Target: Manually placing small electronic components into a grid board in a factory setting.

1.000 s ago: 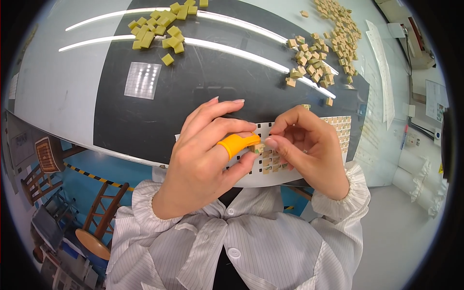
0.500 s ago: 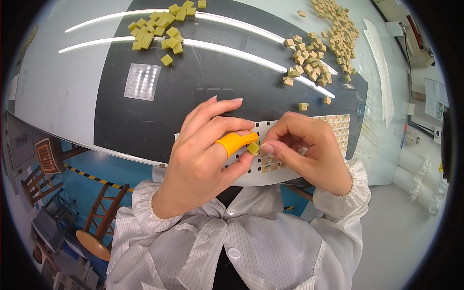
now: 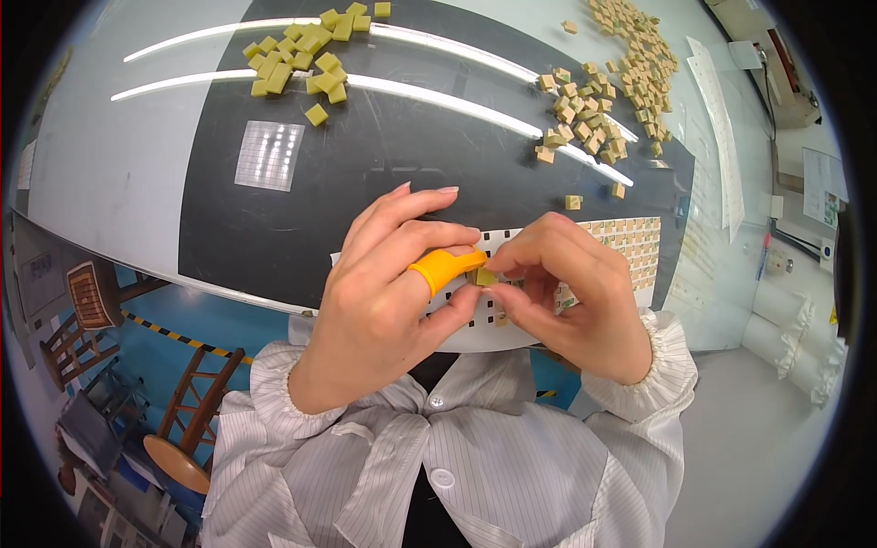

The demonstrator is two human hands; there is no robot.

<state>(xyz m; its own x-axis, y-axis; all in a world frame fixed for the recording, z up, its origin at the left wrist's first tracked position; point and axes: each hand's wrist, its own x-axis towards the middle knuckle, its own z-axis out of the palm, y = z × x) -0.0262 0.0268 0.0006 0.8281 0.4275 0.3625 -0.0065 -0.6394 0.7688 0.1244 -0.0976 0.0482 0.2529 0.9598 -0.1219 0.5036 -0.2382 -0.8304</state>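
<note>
My left hand (image 3: 379, 288) pinches a small olive-green block (image 3: 486, 276) between thumb and index finger. A yellow-orange sleeve (image 3: 448, 268) with a narrow tip covers that index finger, and the other fingers are stretched out. From the other side, my right hand (image 3: 580, 292) has its thumb and index fingertips closed on the block's edge. Both hands are over a white sheet (image 3: 461, 338) with rows of small black squares. On its right part, rows of small tan-and-green pieces (image 3: 637, 239) are laid out. My fingers hide the sheet's middle.
A loose pile of olive-green blocks (image 3: 311, 38) lies at the far left of the dark mat (image 3: 411, 137). Many tan-faced blocks (image 3: 585, 110) are scattered at the far right. A clear gridded square (image 3: 269, 155) lies left. Wooden chairs (image 3: 194, 402) stand beyond the table's near edge.
My right hand's thumb and index finger have moved onto the block, which has turned slightly between the fingers. The left hand has stayed nearly still.
</note>
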